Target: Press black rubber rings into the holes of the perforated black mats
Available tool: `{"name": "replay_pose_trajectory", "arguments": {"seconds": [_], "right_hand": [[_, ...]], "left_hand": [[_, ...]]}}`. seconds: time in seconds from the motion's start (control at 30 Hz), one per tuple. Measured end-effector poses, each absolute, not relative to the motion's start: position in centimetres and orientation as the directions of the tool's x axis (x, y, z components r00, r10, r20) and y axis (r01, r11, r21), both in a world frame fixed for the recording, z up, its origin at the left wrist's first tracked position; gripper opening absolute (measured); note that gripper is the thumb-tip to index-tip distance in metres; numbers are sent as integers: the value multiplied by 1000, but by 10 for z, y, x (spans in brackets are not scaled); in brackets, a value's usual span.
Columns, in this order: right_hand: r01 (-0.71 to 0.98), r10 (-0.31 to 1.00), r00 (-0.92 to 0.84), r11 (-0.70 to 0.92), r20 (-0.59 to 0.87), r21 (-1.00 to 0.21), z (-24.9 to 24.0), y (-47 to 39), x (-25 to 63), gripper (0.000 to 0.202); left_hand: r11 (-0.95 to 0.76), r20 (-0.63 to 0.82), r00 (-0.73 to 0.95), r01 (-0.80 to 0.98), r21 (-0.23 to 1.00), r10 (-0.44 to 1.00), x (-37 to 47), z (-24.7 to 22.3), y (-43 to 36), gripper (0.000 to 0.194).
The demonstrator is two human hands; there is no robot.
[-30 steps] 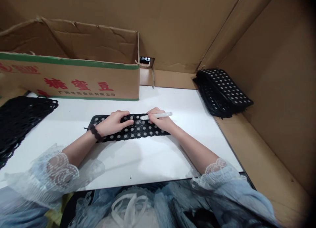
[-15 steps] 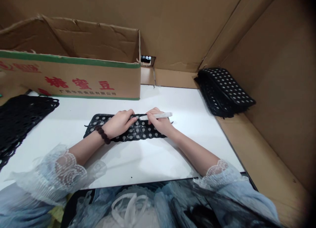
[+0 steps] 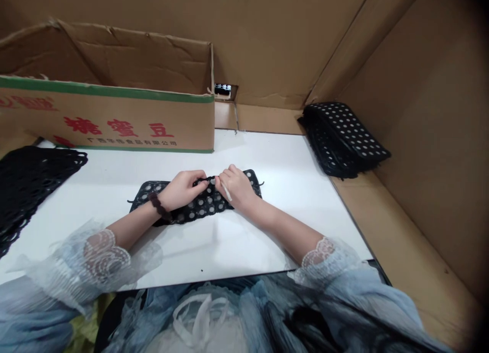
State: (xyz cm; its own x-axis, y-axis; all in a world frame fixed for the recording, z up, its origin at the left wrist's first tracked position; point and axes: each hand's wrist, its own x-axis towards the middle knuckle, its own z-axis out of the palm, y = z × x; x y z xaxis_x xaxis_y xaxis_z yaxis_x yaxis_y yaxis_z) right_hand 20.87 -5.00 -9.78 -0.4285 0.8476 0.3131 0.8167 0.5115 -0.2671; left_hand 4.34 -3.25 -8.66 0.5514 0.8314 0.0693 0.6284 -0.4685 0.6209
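Observation:
A black dotted fabric piece (image 3: 202,206) with rounded corners and pale round spots lies on the white tabletop in front of me. My left hand (image 3: 185,190) pinches its upper edge near the middle, thumb and fingers closed. Right beside it, my right hand (image 3: 237,188) is closed with its fingertips at the same edge. A slim white pen-shaped tool (image 3: 228,192) sticks out of the right fist, pointing down toward me; its other end is hidden by the fingers. Short black cords stick out at both ends of the piece.
An open cardboard box (image 3: 137,118) with red lettering stands at the back left. Black openwork fabric (image 3: 34,185) lies at the left. Folded black dotted pieces (image 3: 346,139) are stacked at the back right, against cardboard walls (image 3: 424,139).
My right hand has turned, swinging the white tool from lying nearly level, pointing right, to tucked in the fist. Its fingers moved left to the fabric edge, and the piece's right end tilted up.

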Motion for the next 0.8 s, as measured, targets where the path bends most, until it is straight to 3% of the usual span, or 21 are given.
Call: {"name": "replay_pose_trajectory", "arguments": {"seconds": [0.07, 0.13, 0.2, 0.27, 0.8], "right_hand": [[800, 862, -377, 488, 340, -349, -98, -47, 212, 34], [741, 901, -301, 428, 314, -518, -97, -44, 219, 35], [626, 949, -254, 310, 190, -716, -96, -40, 227, 39], [519, 966, -249, 195, 72, -832, -94, -38, 235, 43], [337, 992, -125, 67, 26, -939, -92, -43, 233, 41]], "left_hand": [[-440, 55, 554, 592, 675, 831, 41, -85, -32, 24], [-436, 33, 565, 598, 673, 825, 40, -83, -31, 25], [-450, 14, 577, 622, 641, 816, 40, -82, -31, 26], [-454, -3, 586, 632, 628, 811, 40, -81, -30, 28], [-245, -160, 558, 579, 777, 814, 39, -79, -25, 29]]}}
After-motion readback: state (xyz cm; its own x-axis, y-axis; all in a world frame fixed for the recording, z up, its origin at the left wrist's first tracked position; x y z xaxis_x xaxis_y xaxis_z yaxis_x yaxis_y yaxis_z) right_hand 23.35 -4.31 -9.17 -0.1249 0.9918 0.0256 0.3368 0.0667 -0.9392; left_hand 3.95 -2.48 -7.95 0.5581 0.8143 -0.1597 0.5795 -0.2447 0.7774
